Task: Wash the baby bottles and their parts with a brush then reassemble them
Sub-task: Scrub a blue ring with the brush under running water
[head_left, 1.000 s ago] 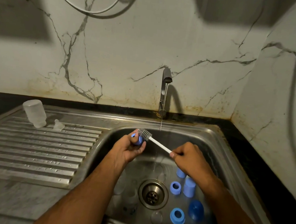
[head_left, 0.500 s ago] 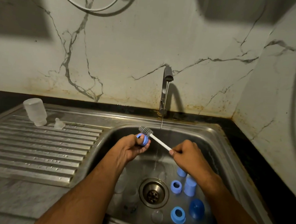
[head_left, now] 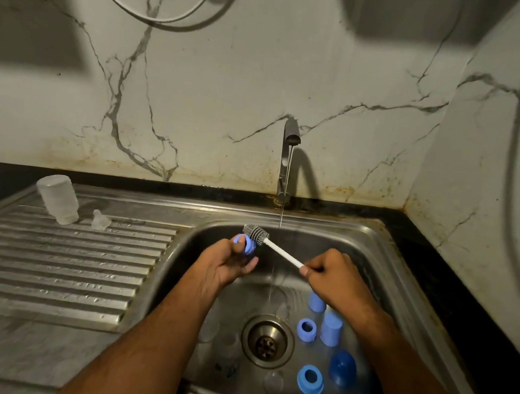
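Over the steel sink (head_left: 382, 265) under stained marble wall (head_left: 263, 79) — left hand (head_left: 227, 262) grips blue ring (head_left: 245, 244), right hand (head_left: 336, 279) pinches brush (head_left: 256, 233).

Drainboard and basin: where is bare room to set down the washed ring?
Free: the ribbed drainboard in front of the upturned bottle and nipple. Crowded: the basin floor right of the drain, among blue parts; faint clear pieces lie left.

We see the left hand (head_left: 230, 262) gripping a blue bottle ring (head_left: 245, 244) over the sink (head_left: 382, 265); the right hand (head_left: 335, 275) pinches the brush (head_left: 274, 246) handle, bristles touching the ring; tap (head_left: 288, 155) water runs just beside; a clear bottle (head_left: 58, 198) stands on the drainboard (head_left: 54, 272).
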`<control>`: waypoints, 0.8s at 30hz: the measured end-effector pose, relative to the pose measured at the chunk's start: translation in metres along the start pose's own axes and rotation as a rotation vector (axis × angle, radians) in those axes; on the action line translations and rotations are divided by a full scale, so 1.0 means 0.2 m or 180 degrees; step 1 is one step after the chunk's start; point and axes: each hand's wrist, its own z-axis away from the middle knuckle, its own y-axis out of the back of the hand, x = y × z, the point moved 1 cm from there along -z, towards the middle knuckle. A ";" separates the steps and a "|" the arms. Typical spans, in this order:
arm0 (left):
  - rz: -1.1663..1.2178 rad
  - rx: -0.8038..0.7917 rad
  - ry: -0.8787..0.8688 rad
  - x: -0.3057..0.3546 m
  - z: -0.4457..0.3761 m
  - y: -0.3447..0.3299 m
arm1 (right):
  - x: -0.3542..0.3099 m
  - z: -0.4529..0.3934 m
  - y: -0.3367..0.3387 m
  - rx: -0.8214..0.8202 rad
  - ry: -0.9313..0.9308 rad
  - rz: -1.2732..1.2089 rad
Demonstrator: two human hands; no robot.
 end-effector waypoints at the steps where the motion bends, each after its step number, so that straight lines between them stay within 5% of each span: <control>1: 0.0237 0.0002 0.0085 0.00 0.01 0.01 | 0.00 0.00 0.00 -0.0028 0.0007 0.0025; 5: 0.0468 0.0018 0.0047 0.02 0.03 0.01 | 0.00 0.00 -0.03 -0.0076 -0.0015 0.0061; 11: -0.0614 -0.0037 0.0020 -0.04 0.08 -0.07 | -0.02 -0.02 -0.05 0.0049 -0.0092 0.0017; 16: -0.0465 0.0120 -0.0268 0.01 0.06 -0.04 | 0.01 -0.03 -0.01 -0.0157 0.0041 -0.0072; 24: -0.1349 -0.0055 -0.0468 -0.03 0.12 -0.07 | 0.01 -0.03 -0.03 -0.0076 0.0023 -0.0007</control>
